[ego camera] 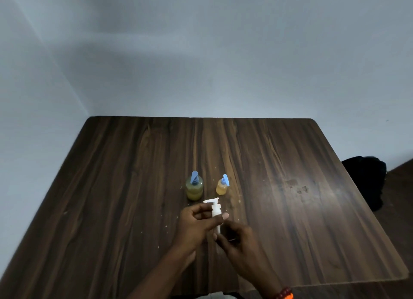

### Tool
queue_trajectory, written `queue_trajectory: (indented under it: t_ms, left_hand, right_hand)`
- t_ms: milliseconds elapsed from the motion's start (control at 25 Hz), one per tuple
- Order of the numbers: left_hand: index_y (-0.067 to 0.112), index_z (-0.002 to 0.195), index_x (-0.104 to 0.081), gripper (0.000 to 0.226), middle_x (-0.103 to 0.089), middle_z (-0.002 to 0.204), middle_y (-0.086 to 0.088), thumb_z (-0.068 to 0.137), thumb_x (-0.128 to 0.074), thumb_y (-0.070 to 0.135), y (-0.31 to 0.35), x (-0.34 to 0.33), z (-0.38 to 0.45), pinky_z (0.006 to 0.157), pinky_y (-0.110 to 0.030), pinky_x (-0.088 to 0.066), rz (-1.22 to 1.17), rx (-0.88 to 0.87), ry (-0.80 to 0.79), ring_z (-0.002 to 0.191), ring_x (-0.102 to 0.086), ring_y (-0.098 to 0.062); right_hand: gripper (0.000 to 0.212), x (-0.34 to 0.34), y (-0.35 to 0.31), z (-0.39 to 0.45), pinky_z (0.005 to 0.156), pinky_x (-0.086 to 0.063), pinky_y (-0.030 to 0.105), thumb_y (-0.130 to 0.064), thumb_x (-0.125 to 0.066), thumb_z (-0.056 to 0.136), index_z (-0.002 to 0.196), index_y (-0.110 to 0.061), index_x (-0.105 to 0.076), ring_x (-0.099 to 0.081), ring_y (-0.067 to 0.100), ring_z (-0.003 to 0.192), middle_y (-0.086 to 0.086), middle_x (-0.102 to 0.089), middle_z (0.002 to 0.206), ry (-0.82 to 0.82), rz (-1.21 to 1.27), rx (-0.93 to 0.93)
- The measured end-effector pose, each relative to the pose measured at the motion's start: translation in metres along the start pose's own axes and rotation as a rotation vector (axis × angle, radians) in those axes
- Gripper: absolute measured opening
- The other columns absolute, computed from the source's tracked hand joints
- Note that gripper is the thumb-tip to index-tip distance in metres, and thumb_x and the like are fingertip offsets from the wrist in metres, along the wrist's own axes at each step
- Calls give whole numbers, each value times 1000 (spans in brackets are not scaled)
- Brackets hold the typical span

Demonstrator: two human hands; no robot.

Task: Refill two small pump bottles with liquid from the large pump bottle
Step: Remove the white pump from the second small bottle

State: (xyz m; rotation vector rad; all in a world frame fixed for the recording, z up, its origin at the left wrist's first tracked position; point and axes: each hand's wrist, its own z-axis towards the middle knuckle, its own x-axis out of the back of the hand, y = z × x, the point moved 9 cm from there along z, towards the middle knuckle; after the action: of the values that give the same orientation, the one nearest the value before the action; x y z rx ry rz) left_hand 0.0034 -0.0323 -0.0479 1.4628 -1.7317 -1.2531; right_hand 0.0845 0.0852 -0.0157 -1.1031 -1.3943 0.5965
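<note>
Left hand [196, 222] pinches a white pump head [215, 209] upright, seemingly clear of the table [111, 187] (dripping?). Right hand [237, 240] fingers curl loosely by its tube; whether they grip it is unclear.

L hand [199, 225] fingers curled in a grip — R hand [237, 238] close beside, half-curled.

The table [134, 187] lies bare across its whole left half and most of its right side, so a hand can sweep there freely. Near the middle two bottles stand side by side, the wider one [194, 188] left, the smaller one [222, 187] right, with a narrow gap between them. Just below them both hands [196, 227] [237, 240] crowd around a white pump [215, 209], blocking the straight path from the lower edge. A dark bag [366, 180] sits off the table's right edge.
</note>
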Motion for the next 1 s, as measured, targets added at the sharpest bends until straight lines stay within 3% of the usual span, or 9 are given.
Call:
queue_trajectory:
  t_ms: [80,160,280,360,440,560,800,880,1000]
  left_hand:
    - [16,101,-78,38,-82,88,-5,68,-97,15,0,1,-3,73,-29,-65,68,-22,98,81,-79,-13]
    - [11,99,-76,32,-81,85,-1,75,-93,22,-5,-11,-4,71,-25,-64,51,5,29,80,-78,-12]
    - [14,101,-79,11,-82,97,-12,91,-79,20,-9,-25,-8,76,-27,-64,20,51,-132,92,-79,-20]
    - [12,110,-77,14,-83,103,-13,97,-70,15,-10,-22,-8,86,-35,-64,-54,40,-152,101,-80,-23]
    - [5,113,-74,19,-83,105,-14,96,-70,14,-14,-3,-1,94,-42,-60,-207,54,-12,104,-80,-25]
    - [6,107,-75,18,-83,101,-14,93,-76,18,-32,32,14,91,-41,-60,-272,121,198,99,-79,-23]
    - [12,62,-69,31,-65,55,8,85,-86,25,-74,38,22,58,-24,-49,298,61,250,61,-61,-13]
    - [14,59,-59,38,-54,55,5,79,-90,18,-75,32,32,56,-28,-41,468,-19,234,57,-50,-12]
    - [22,59,-47,50,-61,70,-11,74,-94,15,-87,36,47,67,-36,-43,622,-27,248,71,-58,-27]
  right_hand:
    - [32,-9,-2,-6,86,-59,23,-13,-68,100,132,-10,-68,-74,7,98,-1,-77,110,43,-49,37]
    - [38,-13,-3,-9,93,-60,26,-13,-68,100,138,-13,-64,-74,9,105,0,-77,121,55,-28,28]
    - [37,-1,7,-7,80,-61,18,-20,-71,98,133,-33,-64,-75,4,95,-13,-79,103,6,-13,-8]
    - [20,9,17,-10,69,-60,22,-23,-75,95,113,-32,-73,-75,5,83,-11,-78,87,21,-69,-23]
    - [10,11,25,-17,66,-60,34,-30,-76,93,95,-20,-75,-74,10,74,0,-77,81,28,-134,-50]
    - [25,8,45,-30,60,-59,30,-45,-70,96,91,-20,-71,-74,5,63,-7,-77,73,28,-94,-104]
    - [48,11,64,-36,61,-58,35,-66,-60,94,81,-19,-66,-72,14,63,2,-74,77,35,-92,-174]
    - [47,11,67,-37,63,-60,40,-65,-62,92,81,-20,-67,-72,14,64,2,-74,80,38,-99,-168]
    - [50,10,69,-40,61,-59,41,-72,-60,90,79,-23,-65,-71,14,62,-1,-73,76,44,-115,-162]
